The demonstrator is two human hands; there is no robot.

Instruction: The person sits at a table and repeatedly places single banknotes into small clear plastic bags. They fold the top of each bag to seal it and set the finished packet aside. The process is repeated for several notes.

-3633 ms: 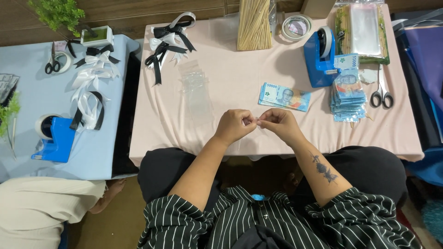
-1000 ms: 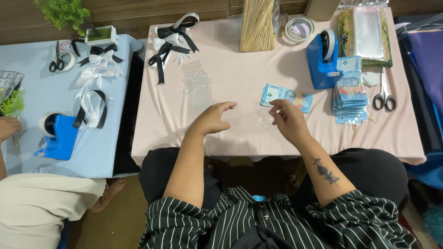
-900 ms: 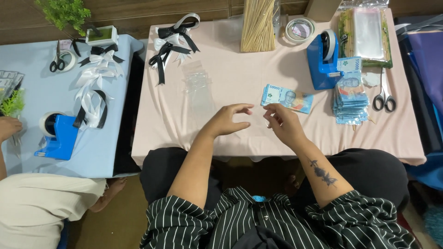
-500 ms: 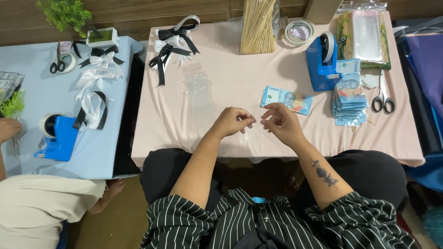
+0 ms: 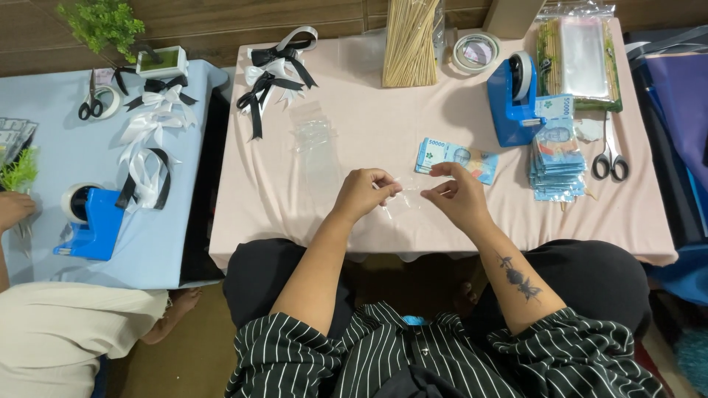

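Observation:
My left hand (image 5: 366, 191) and my right hand (image 5: 455, 196) are close together over the pink tablecloth (image 5: 295, 199), both pinching a small clear plastic sleeve (image 5: 404, 200) stretched between their fingertips. Just beyond my right hand lies a folded blue banknote (image 5: 456, 158). A stack of similar banknotes (image 5: 557, 158) sits further right, in front of the blue tape dispenser (image 5: 512, 99). Clear plastic sleeves (image 5: 315, 144) lie on the cloth beyond my left hand.
A bundle of wooden skewers (image 5: 410, 40), a tape roll (image 5: 476, 51), black-and-white ribbon bows (image 5: 273, 70), a pack of clear bags (image 5: 582, 55) and scissors (image 5: 609, 155) ring the table's far side. Another person's hand (image 5: 15, 208) rests at a light blue table (image 5: 66, 147) on the left.
My hands spread apart about a second ago, then came back together; both now pinch the clear sleeve near the table's front edge.

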